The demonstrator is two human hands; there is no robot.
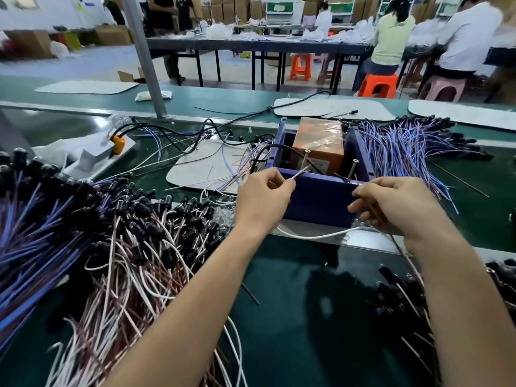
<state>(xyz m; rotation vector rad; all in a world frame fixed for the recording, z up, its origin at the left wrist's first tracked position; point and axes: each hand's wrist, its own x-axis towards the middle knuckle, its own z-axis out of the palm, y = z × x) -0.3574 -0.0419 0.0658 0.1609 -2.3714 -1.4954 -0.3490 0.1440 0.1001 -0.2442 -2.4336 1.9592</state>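
Observation:
My left hand [264, 201] pinches the end of a thin white wire [303, 170], which points up toward the blue plastic box [321, 201]. My right hand [396, 206] pinches the other stretch of that white wire [315, 236]; it sags in a loop between both hands in front of the box. Two upright screws [354, 169] stick up at the box's near rim. An orange carton [319, 145] wrapped in film sits inside the box.
A big heap of pink and white wires with black connectors [134, 241] lies left, purple-blue ones [33, 247] further left. More purple wires [402, 152] lie right of the box, black-ended wires [405, 303] at lower right. White mats [206, 166] and people on stools lie beyond.

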